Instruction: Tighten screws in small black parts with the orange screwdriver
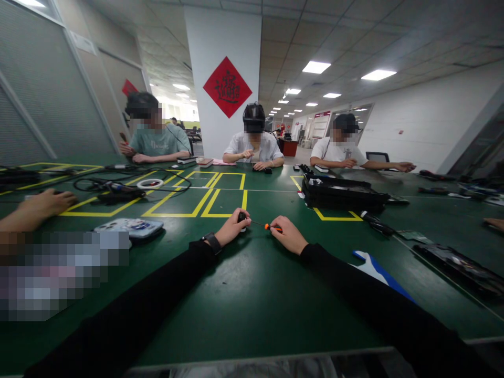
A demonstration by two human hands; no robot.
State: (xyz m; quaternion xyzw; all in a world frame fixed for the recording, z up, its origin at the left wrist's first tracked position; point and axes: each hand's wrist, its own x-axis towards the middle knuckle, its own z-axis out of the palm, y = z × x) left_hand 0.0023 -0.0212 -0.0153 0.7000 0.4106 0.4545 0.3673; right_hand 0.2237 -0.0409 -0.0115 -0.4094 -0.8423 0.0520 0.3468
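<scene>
My left hand (pixel 233 227) is closed around a small black part (pixel 242 218), whose exact kind I cannot make out. From the other side, my right hand (pixel 289 234) grips the orange and black handle of a screwdriver (pixel 268 227). Its thin shaft points left, and the tip reaches the black part or lies close beside it; the contact is too small to tell. Both hands are just above the green table (pixel 252 294), in front of the yellow tape outlines.
A long black tray (pixel 342 193) stands ahead to the right. Nearer are a blue and white object (pixel 380 273) and a dark electronic assembly (pixel 460 265). To the left lie a phone (pixel 136 228), a tape roll (pixel 149 184) and cables. Another person's hand (pixel 49 203) rests at left; several people sit opposite.
</scene>
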